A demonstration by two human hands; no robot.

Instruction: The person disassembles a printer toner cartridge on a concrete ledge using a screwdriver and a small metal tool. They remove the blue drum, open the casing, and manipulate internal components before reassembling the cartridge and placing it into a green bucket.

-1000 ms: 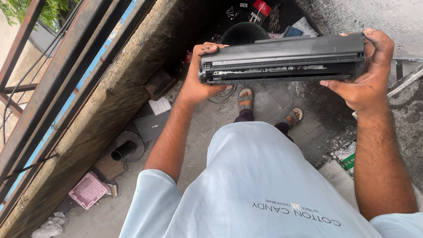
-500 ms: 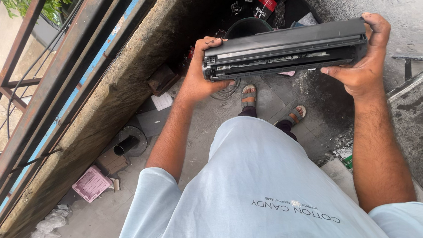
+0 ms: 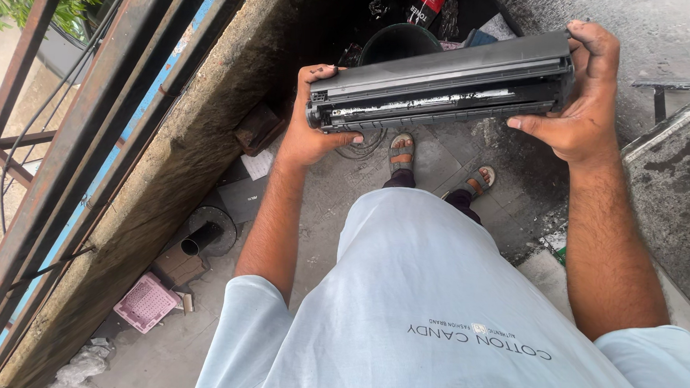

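Observation:
I hold a long black toner cartridge level in front of me, its slotted side with pale powder streaks facing me. My left hand grips its left end, fingers wrapped under and thumb over. At the other end, my right hand clasps the cartridge with its fingers over the top. Both hands are smudged with dark powder. Below, my feet in sandals stand on the stained floor.
A rough concrete wall and rusty metal rails run along the left. On the floor lie a dark round bucket, a pink grid-like piece, a black pipe, papers and boxes. A grey slab stands on the right.
The cartridge and both hands have risen slightly and tilted, the right end now higher. The view has shifted a little towards the floor on the left.

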